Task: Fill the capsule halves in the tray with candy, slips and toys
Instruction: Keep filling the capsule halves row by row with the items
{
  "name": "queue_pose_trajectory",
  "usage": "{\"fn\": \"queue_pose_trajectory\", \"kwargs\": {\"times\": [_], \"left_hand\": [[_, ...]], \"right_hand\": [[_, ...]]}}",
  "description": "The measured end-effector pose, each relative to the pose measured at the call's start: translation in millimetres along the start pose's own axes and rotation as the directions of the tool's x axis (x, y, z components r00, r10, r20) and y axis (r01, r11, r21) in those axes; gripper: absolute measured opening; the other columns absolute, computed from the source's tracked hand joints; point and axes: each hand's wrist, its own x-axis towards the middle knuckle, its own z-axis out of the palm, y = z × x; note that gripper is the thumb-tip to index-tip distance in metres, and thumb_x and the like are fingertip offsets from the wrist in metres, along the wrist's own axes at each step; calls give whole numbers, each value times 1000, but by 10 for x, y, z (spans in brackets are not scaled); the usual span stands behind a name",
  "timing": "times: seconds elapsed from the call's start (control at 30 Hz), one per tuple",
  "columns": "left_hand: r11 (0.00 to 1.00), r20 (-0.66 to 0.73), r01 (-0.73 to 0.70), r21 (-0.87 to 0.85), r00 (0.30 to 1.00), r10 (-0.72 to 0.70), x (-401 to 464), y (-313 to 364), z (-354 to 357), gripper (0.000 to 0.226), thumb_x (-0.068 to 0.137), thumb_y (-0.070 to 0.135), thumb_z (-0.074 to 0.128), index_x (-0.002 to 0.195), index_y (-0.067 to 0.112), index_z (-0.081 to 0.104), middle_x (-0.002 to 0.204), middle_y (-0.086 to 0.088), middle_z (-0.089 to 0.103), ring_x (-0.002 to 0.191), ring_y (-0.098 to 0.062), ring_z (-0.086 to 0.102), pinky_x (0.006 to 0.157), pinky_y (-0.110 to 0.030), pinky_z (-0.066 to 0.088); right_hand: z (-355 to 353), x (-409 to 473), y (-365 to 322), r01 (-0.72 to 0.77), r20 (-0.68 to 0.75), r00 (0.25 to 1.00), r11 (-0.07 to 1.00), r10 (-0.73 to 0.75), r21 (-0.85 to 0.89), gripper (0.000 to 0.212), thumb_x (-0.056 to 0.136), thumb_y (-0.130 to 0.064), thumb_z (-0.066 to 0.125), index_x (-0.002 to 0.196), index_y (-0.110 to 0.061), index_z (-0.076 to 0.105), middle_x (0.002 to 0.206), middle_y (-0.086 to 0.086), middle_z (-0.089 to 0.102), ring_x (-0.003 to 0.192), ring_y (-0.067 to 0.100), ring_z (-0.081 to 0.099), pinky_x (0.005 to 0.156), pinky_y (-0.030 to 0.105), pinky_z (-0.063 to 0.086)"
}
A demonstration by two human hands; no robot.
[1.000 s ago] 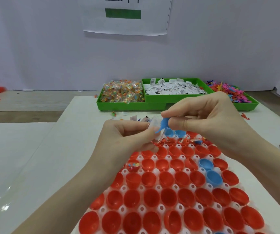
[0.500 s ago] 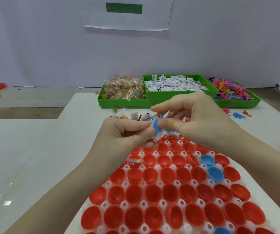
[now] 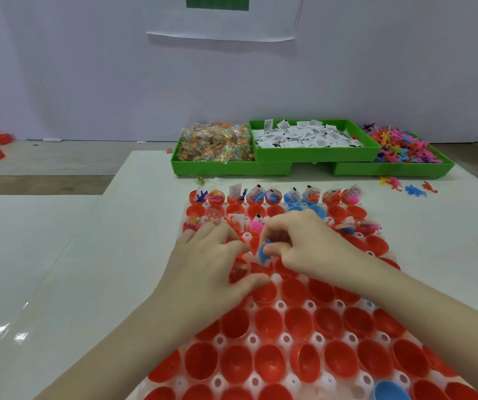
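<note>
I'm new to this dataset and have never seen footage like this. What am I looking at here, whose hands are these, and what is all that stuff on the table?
There is no machine: a person wears a camera on the head, so you look forward and down at their own two hands. On the table lies a white tray of red and a few blue capsule halves; the far rows already hold candy, slips and toys, the near ones look empty. Behind it green bins hold candy packets, paper slips and small toys. The right hand pinches a blue toy over the tray. The left hand rests on the capsules beside it; whether it holds anything is hard to tell.
</note>
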Motion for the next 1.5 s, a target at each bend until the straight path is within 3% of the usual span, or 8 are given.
{"fn": "queue_pose_trajectory", "kwargs": {"times": [0.17,0.37,0.53,0.73,1.03,1.17,1.4,1.5], "left_hand": [[993,-59,-82,85,994,87,-24,-9,101,43,70,60,62,79,20,75,77,7,63,76,-18,59,64,-30,41],[997,-18,-14,80,1000,15,-33,-27,160,74,70,76,17,111,34,63,98,16,54,99,-8,42,74,-22,16],[997,-59,-53,52,997,56,-40,-23,165,50,79,65,49,94,22,71,82,8,59,85,-13,46,72,-23,17],[985,-83,-4,-174,996,-11,-31,-98,114,63,69,67,55,120,31,60,95,16,64,88,-3,47,81,-22,30],[961,-253,-74,-268,967,4,-67,-175,39,49,65,63,54,91,25,73,83,17,68,84,-6,63,79,-34,45],[851,-357,8,-525,906,-229,56,-268,-99,11,72,42,67,69,31,68,69,19,67,73,6,59,70,-4,39],[832,-295,202,-517,870,-395,991,-714,-153,23,89,22,57,74,10,69,64,13,61,61,2,54,58,-3,35],[875,-247,254,-413,893,-376,1423,-921,-87,27,92,23,52,88,1,68,83,-10,67,78,-23,59,70,-28,40]], "right_hand": [[49,-46,-9,85,20,996,994,-84,-74,8,83,-8,64,87,-8,72,78,-7,56,66,4,49,66,22,47],[91,-37,-4,120,51,992,977,-113,-178,18,82,-2,60,92,-13,72,84,-4,63,69,-1,51,65,13,45],[170,-55,-71,216,-28,971,926,-236,-310,16,80,1,50,88,-9,59,84,4,62,81,21,55,66,30,42],[115,-97,23,216,-93,968,964,-232,-154,15,78,-10,66,91,-14,72,85,-3,63,80,13,55,73,29,46],[-44,-98,70,120,-81,990,993,-119,9,30,69,-21,80,97,-21,71,76,-16,57,68,2,56,67,17,48],[-387,-140,172,100,-144,986,993,-89,69,22,66,-31,75,86,-23,73,72,-11,67,65,2,59,62,15,49],[-1221,138,1160,-240,-660,736,970,153,-43,13,81,-21,68,84,-9,72,91,13,65,88,25,58,78,32,40],[-1389,291,1699,-432,-657,680,902,326,1,19,84,-20,64,91,-5,71,102,19,66,99,31,58,83,37,42]]}}
